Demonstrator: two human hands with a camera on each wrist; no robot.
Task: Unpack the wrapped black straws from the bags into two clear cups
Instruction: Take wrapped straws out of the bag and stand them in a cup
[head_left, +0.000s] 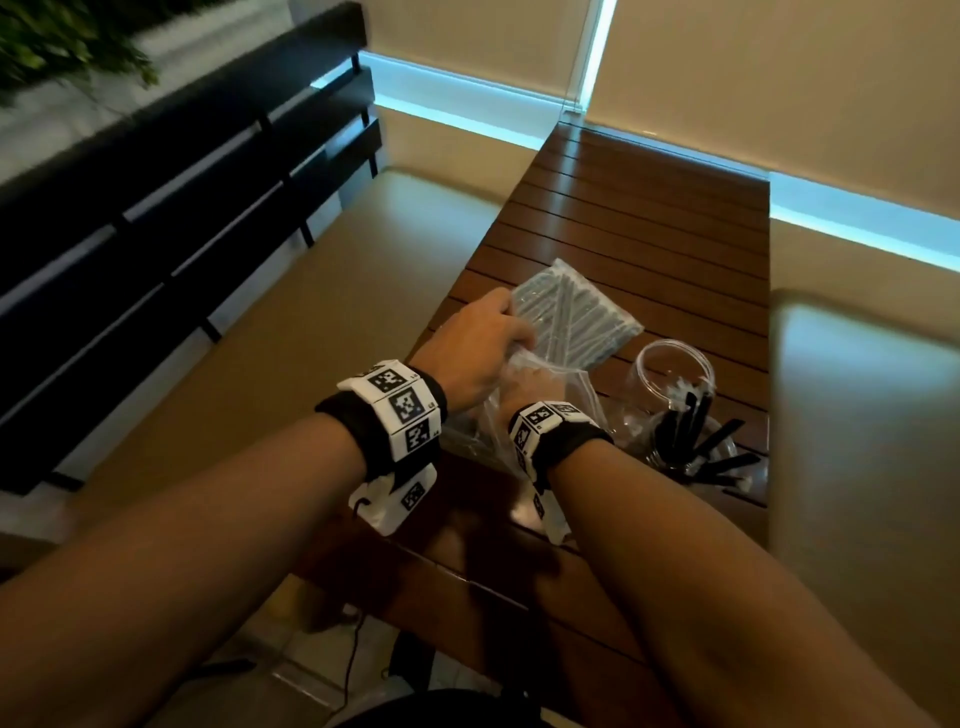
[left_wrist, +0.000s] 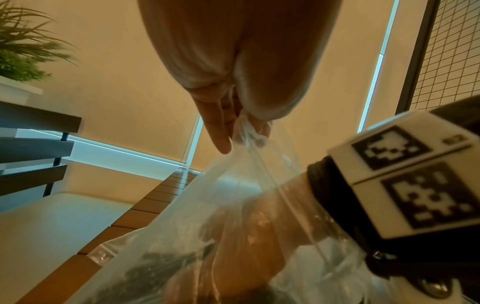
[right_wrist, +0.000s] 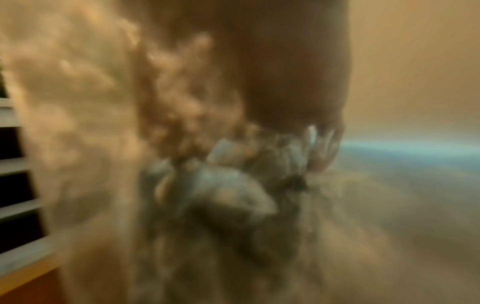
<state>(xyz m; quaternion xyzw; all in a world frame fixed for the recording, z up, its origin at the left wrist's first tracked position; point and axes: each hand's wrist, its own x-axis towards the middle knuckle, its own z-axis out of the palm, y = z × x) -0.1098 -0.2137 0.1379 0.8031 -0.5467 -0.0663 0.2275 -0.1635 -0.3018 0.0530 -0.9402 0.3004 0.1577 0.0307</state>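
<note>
My left hand (head_left: 485, 345) pinches the rim of an opened clear plastic bag (head_left: 563, 387) and holds it up over the wooden table; the left wrist view shows its fingers (left_wrist: 221, 131) on the bunched plastic (left_wrist: 249, 139). My right hand (left_wrist: 249, 236) is inside that bag up to the wrist. In the blurred right wrist view its fingers (right_wrist: 324, 148) curl around pale wrapped straws (right_wrist: 233, 181). A second, sealed bag of wrapped straws (head_left: 576, 317) lies flat beyond the hands. To the right stand an empty clear cup (head_left: 670, 371) and a clear cup with black straws (head_left: 696, 447).
The slatted wooden table (head_left: 649, 218) runs away from me, with bare boards beyond the sealed bag. A black slatted bench back (head_left: 182, 208) and a plant (head_left: 62, 41) are at the left. A thin cable (head_left: 353, 660) hangs under my left wrist.
</note>
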